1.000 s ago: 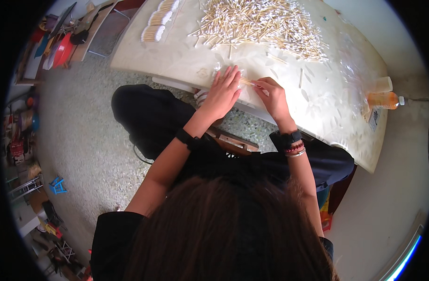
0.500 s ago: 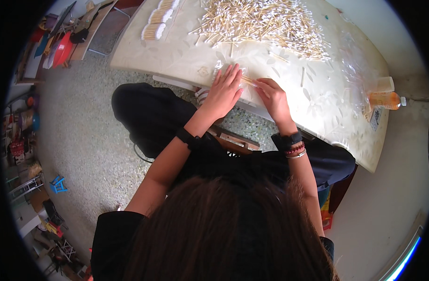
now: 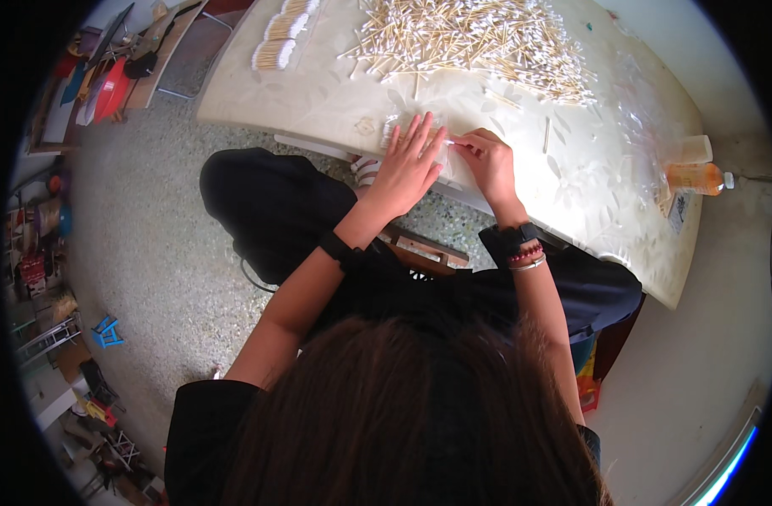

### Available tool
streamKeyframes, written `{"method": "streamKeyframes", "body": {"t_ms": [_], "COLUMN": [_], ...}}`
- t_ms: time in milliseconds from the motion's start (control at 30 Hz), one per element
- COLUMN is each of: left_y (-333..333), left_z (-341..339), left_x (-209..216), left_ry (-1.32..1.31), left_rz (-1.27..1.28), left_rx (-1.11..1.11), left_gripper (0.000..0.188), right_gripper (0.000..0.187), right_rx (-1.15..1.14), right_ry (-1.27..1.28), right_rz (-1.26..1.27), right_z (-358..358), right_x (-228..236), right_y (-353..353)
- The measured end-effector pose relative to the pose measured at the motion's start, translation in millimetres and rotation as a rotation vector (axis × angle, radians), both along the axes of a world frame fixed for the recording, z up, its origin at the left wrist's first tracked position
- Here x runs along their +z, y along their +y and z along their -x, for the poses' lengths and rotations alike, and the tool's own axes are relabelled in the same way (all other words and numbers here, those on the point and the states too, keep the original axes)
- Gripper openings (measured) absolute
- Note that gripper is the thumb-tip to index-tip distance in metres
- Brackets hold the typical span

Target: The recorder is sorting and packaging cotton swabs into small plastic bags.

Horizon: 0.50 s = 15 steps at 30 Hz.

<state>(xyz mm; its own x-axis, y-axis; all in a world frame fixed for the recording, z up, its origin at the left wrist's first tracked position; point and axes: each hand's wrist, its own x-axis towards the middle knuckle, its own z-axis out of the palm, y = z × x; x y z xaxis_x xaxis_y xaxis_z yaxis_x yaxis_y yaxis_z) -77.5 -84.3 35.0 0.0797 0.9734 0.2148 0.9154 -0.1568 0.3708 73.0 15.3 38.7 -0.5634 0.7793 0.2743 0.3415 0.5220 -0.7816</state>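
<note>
My left hand (image 3: 407, 169) lies flat near the table's front edge, fingers stretched out and a little apart. Under it is a clear plastic bag (image 3: 389, 128), mostly covered by the palm and fingers. Close by on the right, my right hand (image 3: 490, 164) is closed in a pinch beside the left fingertips. A small white cotton swab tip (image 3: 448, 142) shows at that pinch; the rest of what it grips is hidden. Beyond both hands spreads a big loose pile of cotton swabs (image 3: 479, 46) with wooden sticks and white ends.
Bundles of cotton swabs (image 3: 274, 54) are lined up at the far left of the table (image 3: 318, 105). One single swab (image 3: 546, 135) lies right of my hands. Clear plastic bags (image 3: 635, 126), a pale cup (image 3: 696, 149) and an orange drink bottle (image 3: 698, 179) stand along the right side.
My right hand has shifted slightly left and up, its fingers drawn tighter together. The swab sticks seen between the hands before are now mostly hidden. My left hand stays nearly in place.
</note>
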Motion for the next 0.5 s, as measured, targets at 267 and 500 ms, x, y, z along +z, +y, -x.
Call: {"method": "streamKeyframes", "body": {"t_ms": [267, 500], "left_y": [-1.9, -4.7], "left_z": [-2.1, -7.6], "left_x": [-0.8, -1.4], "left_ry": [0.014, 0.118], "left_rz": [0.011, -0.015], "left_rx": [0.032, 0.109], "left_gripper": [0.056, 0.058], "right_gripper": [0.016, 0.012], "right_rx": [-0.056, -0.063], "right_ry": [-0.021, -0.052], "right_rz": [0.027, -0.009], "right_z": [-0.8, 11.1], "right_x": [1.9, -5.3], "right_y": [2.8, 2.9]}}
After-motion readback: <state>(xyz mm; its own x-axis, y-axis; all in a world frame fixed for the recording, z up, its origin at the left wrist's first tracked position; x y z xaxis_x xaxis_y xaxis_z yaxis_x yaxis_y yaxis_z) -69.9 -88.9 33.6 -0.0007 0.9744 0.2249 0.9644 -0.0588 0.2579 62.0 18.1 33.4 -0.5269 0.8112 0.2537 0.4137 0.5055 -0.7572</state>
